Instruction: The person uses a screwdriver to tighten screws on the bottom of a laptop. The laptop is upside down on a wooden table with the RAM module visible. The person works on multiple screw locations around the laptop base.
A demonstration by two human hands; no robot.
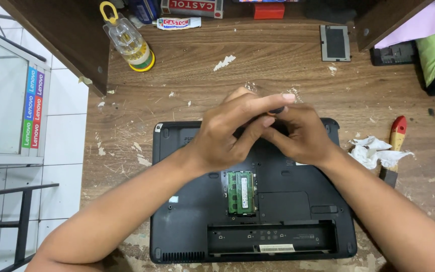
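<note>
On the worn wooden desk (278,65), a black laptop (187,221) lies face down, underside up, and serves here as the landmark. Both hands meet above its far half. The left hand (227,133) and the right hand (303,136) pinch together around a small dark object (276,110) with an orange-tinted part; its kind is too small to tell. Fingers of both hands are closed onto it, fingertips touching, held just above the laptop's far edge.

Progress, judged from the layout: the memory bay is already uncovered, and a green memory module (241,193) still sits in it, near the laptop's middle. The long battery bay (273,236) along the near edge is open and holds no battery. A grey rectangular cover plate (335,43) lies well beyond the laptop, to its far right, likely the removed bay cover. The rest of the bottom shell appears in place, so further opening looks yet to be done.

Containers: a clear plastic jar with a yellow cap (127,40) stands beyond the laptop's far left corner and holds screwdriver bits. A small tube (177,23) lies beside it. To the laptop's right are crumpled white tissue (373,151) and a red-handled tool (396,143), the tissue partly over the tool.
</note>
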